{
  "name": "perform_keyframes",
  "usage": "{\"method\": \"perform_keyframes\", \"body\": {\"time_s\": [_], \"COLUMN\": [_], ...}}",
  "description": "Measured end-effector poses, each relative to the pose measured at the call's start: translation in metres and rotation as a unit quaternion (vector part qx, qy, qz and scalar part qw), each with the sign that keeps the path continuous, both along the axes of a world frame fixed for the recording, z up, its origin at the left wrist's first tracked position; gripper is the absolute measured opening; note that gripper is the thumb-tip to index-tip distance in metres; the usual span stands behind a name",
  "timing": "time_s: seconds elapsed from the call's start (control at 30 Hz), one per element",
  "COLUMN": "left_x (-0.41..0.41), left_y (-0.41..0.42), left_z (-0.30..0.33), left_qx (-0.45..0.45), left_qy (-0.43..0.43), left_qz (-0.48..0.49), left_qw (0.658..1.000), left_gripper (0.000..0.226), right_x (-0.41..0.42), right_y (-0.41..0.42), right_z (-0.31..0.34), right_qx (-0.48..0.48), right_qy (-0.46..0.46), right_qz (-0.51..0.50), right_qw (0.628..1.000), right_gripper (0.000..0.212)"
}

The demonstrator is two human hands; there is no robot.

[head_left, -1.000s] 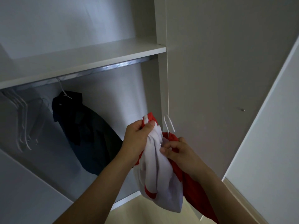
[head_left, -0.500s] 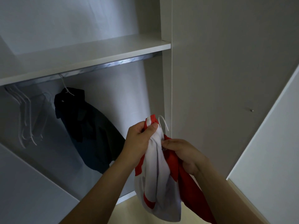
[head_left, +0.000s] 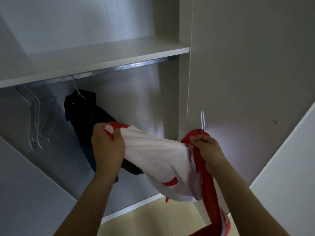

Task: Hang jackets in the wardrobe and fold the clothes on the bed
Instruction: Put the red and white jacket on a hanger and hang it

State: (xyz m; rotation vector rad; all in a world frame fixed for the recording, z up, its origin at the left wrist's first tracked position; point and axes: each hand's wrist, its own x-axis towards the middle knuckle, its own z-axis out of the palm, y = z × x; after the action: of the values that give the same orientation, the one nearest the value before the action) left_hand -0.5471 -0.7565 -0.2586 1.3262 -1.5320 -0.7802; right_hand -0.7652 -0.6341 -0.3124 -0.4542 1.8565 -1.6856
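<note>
- Gripping one end of the red and white jacket (head_left: 153,150), the left hand (head_left: 107,149) has its fingers curled tight round a bunched cuff
- Right hand (head_left: 207,147) pinches the neck of a white wire hanger (head_left: 202,120) and the red collar beneath it
- Jacket is stretched between both hands in front of the open wardrobe (head_left: 102,53)
- Dark jacket (head_left: 81,109) hangs from the metal rail (head_left: 129,67), empty white hangers (head_left: 34,116) to its left

The rail (head_left: 109,69) is bare on its right part. A dark jacket (head_left: 85,114) and empty hangers (head_left: 36,120) crowd the left.
</note>
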Motion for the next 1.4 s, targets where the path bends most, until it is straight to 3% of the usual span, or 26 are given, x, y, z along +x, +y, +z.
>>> {"method": "perform_keyframes", "body": {"time_s": [0.07,0.1,0.17,0.2,0.27,0.43,0.53,0.6,0.63,0.7,0.77,0.83,0.9,1.0,1.1,1.23,1.33,1.4], "left_x": [0.004,-0.003,-0.026,-0.038,-0.055,-0.032,0.023,0.046,0.045,0.02,-0.019,-0.046,-0.051,-0.025,0.003,0.01,-0.021,-0.041], "left_y": [-0.002,0.003,0.015,0.021,0.028,0.034,0.015,-0.003,-0.009,-0.01,0.005,0.018,0.022,0.018,0.005,-0.02,-0.019,-0.014], "left_z": [-0.009,-0.013,-0.023,-0.027,-0.032,-0.038,-0.059,-0.075,-0.076,-0.067,-0.042,-0.023,-0.019,-0.03,-0.05,-0.055,-0.035,-0.026], "left_qx": [-0.105,-0.118,-0.108,-0.094,-0.045,0.02,0.131,0.171,0.169,0.142,0.128,0.061,-0.016,-0.05,0.028,0.109,0.1,0.05], "left_qy": [-0.211,-0.288,-0.391,-0.402,-0.363,-0.332,-0.451,-0.547,-0.56,-0.477,-0.309,-0.244,-0.274,-0.388,-0.426,-0.485,-0.318,-0.244], "left_qz": [-0.011,-0.08,-0.239,-0.295,-0.354,-0.416,-0.416,-0.374,-0.363,-0.376,-0.395,-0.379,-0.341,-0.315,-0.321,-0.317,-0.337,-0.318], "left_qw": [0.972,0.947,0.882,0.862,0.861,0.846,0.779,0.729,0.725,0.782,0.856,0.891,0.899,0.865,0.845,0.808,0.88,0.915], "left_gripper": [0.055,0.064,0.059,0.048,0.031,0.028,0.032,0.03,0.028,0.033,0.034,0.032,0.041,0.042,0.04,0.048,0.052,0.034], "right_x": [0.004,0.008,0.016,0.019,0.022,-0.001,-0.025,-0.025,-0.02,-0.005,0.01,0.019,0.015,0.001,-0.004,0.003,0.017,0.021], "right_y": [-0.005,-0.008,-0.017,-0.022,-0.03,-0.045,-0.05,-0.054,-0.057,-0.062,-0.064,-0.063,-0.063,-0.066,-0.07,-0.08,-0.086,-0.087], "right_z": [0.016,0.023,0.034,0.035,0.038,0.05,0.06,0.066,0.068,0.074,0.079,0.087,0.096,0.106,0.111,0.116,0.113,0.116], "right_qx": [-0.026,-0.036,-0.036,-0.016,0.014,0.044,0.02,0.012,0.009,-0.008,-0.021,-0.028,-0.028,-0.023,-0.023,-0.046,-0.052,-0.054], "right_qy": [0.058,0.082,0.141,0.184,0.265,0.333,0.317,0.327,0.337,0.343,0.368,0.397,0.419,0.456,0.471,0.409,0.41,0.416], "right_qz": [0.058,0.086,0.139,0.152,0.158,0.064,0.034,0.075,0.097,0.136,0.167,0.171,0.157,0.134,0.121,0.113,0.163,0.174], "right_qw": [0.996,0.992,0.98,0.971,0.951,0.94,0.948,0.942,0.936,0.929,0.915,0.902,0.894,0.88,0.874,0.904,0.896,0.891], "right_gripper": [0.02,0.015,0.008,0.007,0.013,0.028,0.028,0.023,0.022,0.021,0.02,0.013,0.012,0.01,0.016,0.01,0.01,0.01]}}
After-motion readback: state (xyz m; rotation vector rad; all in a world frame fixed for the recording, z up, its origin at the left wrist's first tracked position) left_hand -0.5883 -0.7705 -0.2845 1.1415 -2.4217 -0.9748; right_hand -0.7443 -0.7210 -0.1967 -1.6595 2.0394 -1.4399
